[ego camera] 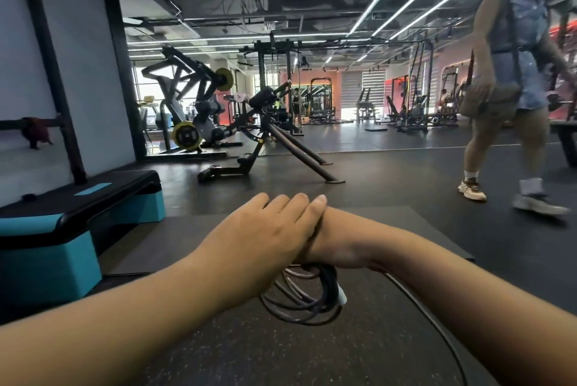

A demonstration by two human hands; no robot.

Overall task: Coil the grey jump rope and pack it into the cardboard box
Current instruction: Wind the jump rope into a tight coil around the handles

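The grey jump rope (299, 301) hangs in several loops just below my two hands, above the dark speckled floor. One dark handle with a white end (342, 295) lies against the right side of the coil. A loose strand (437, 326) trails from the hands toward the lower right. My right hand (337, 245) reaches in from the right and grips the top of the coil; its fingers are hidden. My left hand (265, 229) lies across it with fingers straight and together, its palm side hidden. No cardboard box is in view.
A teal and black step platform (78, 229) stands close on the left. A dark mat (406, 223) lies under and beyond my hands. A person (505, 104) walks past at the right. A slanted bench (268, 142) and other gym machines stand farther back.
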